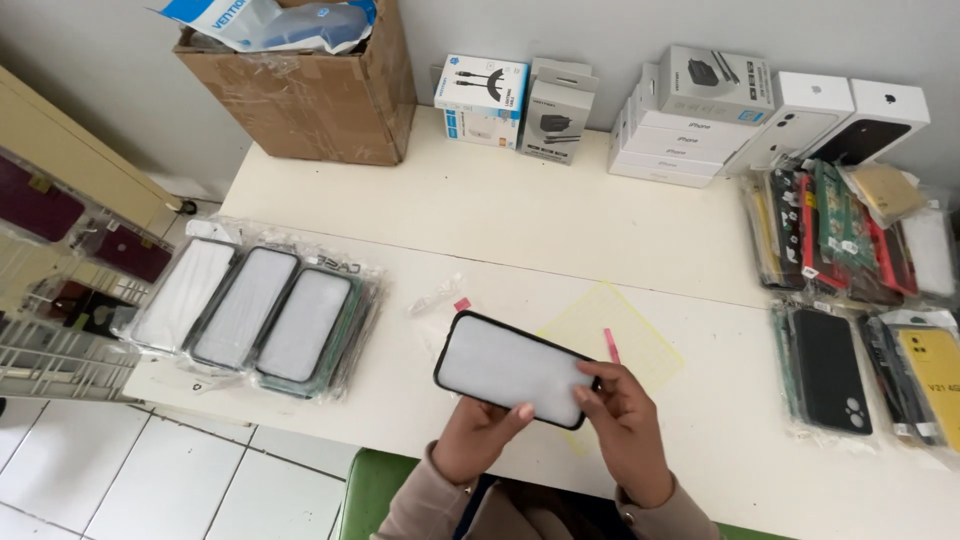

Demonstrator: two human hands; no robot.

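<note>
Both hands hold a phone case (505,365) with a black rim and a frosted white back, tilted above the table's front edge. My left hand (478,440) grips its near long edge with the thumb on the back. My right hand (625,425) grips its right end, fingers curled over the rim. Under the case lies a thin yellow cloth (625,335) with a small pink tab (611,345) on it. A second pink tab (462,303) and a crumpled clear wrapper (435,295) lie just left of the case.
A fanned stack of bagged phone cases (250,310) lies at the left. More bagged cases (850,240) in many colours cover the right side. White boxes (700,115) and a cardboard box (310,85) stand along the back wall. White cream table (520,215); tiled floor lower left.
</note>
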